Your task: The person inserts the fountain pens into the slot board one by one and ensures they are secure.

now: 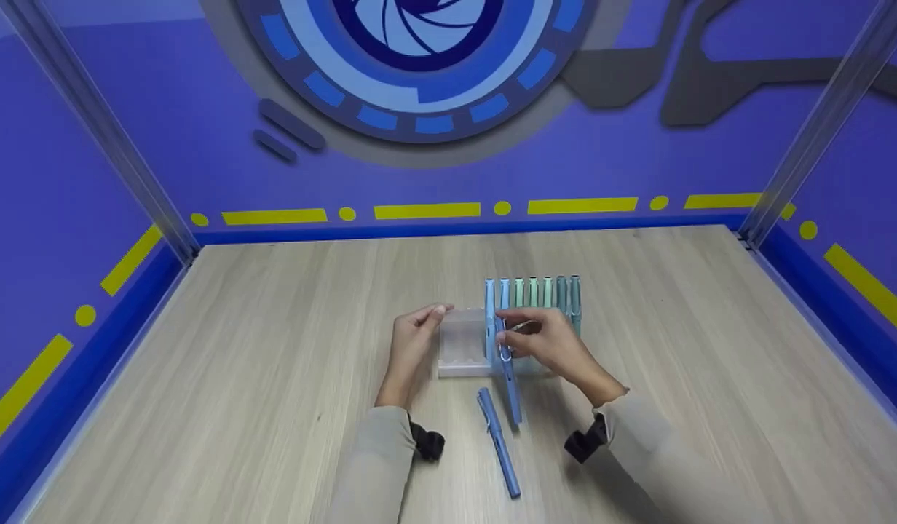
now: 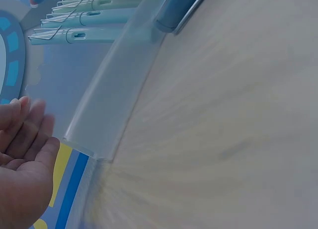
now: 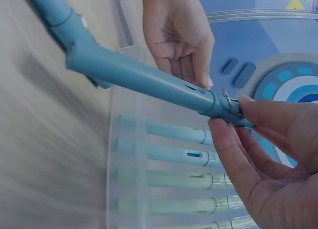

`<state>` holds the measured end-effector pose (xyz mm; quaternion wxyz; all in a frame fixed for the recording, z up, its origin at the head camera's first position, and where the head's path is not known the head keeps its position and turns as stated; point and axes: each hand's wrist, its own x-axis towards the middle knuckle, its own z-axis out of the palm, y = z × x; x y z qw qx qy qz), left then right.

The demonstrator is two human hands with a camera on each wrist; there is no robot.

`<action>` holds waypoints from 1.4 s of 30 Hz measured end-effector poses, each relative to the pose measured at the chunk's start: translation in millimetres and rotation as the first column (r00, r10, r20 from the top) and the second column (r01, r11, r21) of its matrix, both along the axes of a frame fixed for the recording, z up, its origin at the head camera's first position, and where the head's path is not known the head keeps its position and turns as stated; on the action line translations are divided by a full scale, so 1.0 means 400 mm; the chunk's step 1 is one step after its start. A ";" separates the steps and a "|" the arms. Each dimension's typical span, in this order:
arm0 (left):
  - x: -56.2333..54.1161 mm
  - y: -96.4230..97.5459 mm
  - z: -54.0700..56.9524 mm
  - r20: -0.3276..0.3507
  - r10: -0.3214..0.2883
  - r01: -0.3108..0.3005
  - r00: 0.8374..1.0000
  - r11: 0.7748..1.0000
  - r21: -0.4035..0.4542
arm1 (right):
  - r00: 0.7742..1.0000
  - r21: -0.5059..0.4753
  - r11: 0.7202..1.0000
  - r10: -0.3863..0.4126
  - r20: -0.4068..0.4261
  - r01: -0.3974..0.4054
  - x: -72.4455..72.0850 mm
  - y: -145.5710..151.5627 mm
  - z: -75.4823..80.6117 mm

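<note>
My right hand (image 1: 554, 342) pinches a blue pen (image 1: 512, 389) near its clip end between thumb and fingers; the pen slants down in front of a clear pen stand (image 1: 463, 370). At the stand's upper left corner, my left hand (image 1: 412, 346) pinches the edge with thumb and forefinger; its other fingers curl loosely in the left wrist view. Two light blue pens (image 3: 174, 153) stand upright in the rack, followed rightward by light green pens (image 1: 534, 291) and dark teal pens (image 1: 576, 295). A second blue pen (image 1: 501, 451) lies on the table in front, between my forearms.
The wooden table (image 1: 274, 349) is enclosed by blue panels (image 1: 113, 44) at the back and both sides. Black wrist straps with cameras (image 1: 428, 442) sit on both sleeves, close to the lying pen.
</note>
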<state>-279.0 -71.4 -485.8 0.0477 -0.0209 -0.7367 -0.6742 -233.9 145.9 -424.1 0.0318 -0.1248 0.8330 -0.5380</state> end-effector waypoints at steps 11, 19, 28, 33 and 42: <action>-0.007 -0.002 -0.004 0.011 -0.008 0.009 1.000 1.000 -0.007 | 0.987 -0.132 0.980 -0.154 -0.052 0.146 -0.021 -0.020 0.012; 0.000 -0.001 -0.001 0.000 0.000 0.000 1.000 1.000 -0.001 | 0.972 -0.189 0.961 -0.221 -0.076 0.203 -0.028 -0.042 0.025; -0.002 -0.002 -0.003 -0.024 0.008 -0.009 1.000 1.000 -0.028 | 0.961 -0.283 0.946 -0.212 -0.176 0.157 -0.025 -0.054 0.023; -0.002 -0.003 -0.005 -0.018 0.009 -0.010 1.000 0.999 -0.033 | 0.953 -0.273 0.946 -0.231 -0.194 0.174 -0.029 -0.062 0.023; -0.007 0.000 -0.005 0.007 0.021 -0.021 1.000 1.000 -0.013 | 0.956 -0.252 0.949 -0.237 -0.176 0.188 -0.039 -0.075 0.016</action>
